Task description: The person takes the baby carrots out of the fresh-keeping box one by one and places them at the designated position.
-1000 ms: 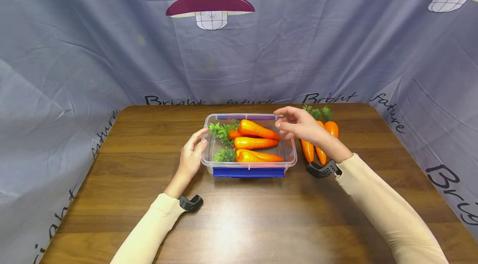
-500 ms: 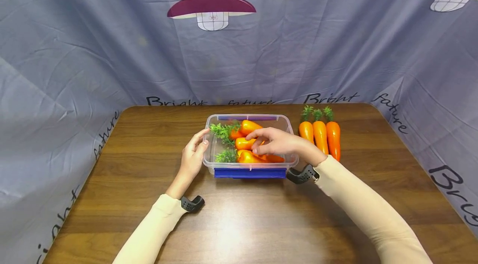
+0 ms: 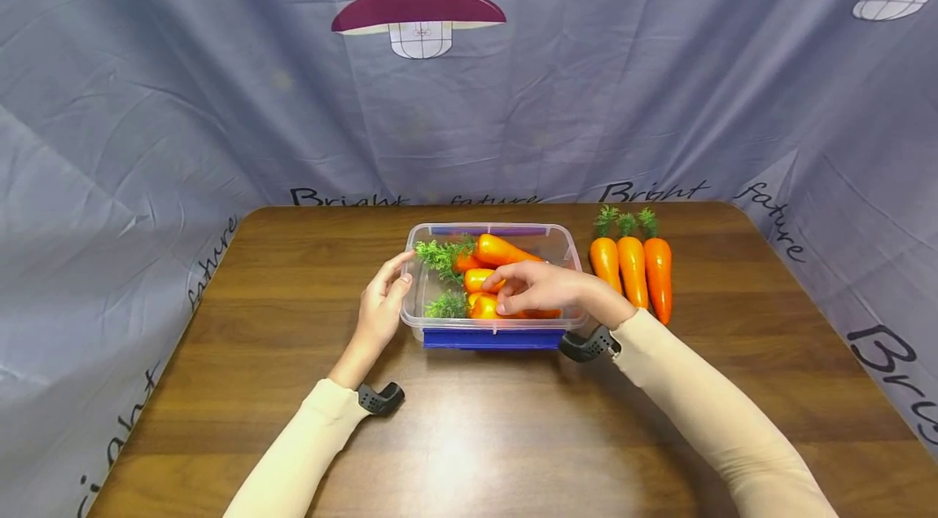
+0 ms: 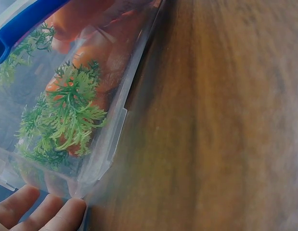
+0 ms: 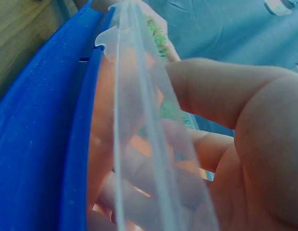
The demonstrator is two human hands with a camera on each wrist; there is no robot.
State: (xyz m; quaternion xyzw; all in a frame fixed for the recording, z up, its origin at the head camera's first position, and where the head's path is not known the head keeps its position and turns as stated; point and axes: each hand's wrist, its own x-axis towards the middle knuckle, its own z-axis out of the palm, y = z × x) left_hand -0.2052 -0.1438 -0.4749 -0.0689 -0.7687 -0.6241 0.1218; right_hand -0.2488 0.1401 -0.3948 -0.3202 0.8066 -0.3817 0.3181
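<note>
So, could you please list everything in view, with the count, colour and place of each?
Table: one, brown wood grain, beneath everything
Container: one, clear, on the table, lidless
Latches: two visible, blue, near and far sides of the container
Boxed carrots: at least four (some hidden), orange with green tops, inside the container
Loose carrots: three, orange with green tops, right of the container
Cloth backdrop: grey-blue, behind and beside the table
Printed lamps: two, maroon and white, on the cloth
Printed lettering: several words, black, low on the cloth
Sleeves: two, cream, on the arms
Wristbands: two, black, one per wrist
Left hand: one, at the container's left edge
Right hand: one, over the boxed carrots
</note>
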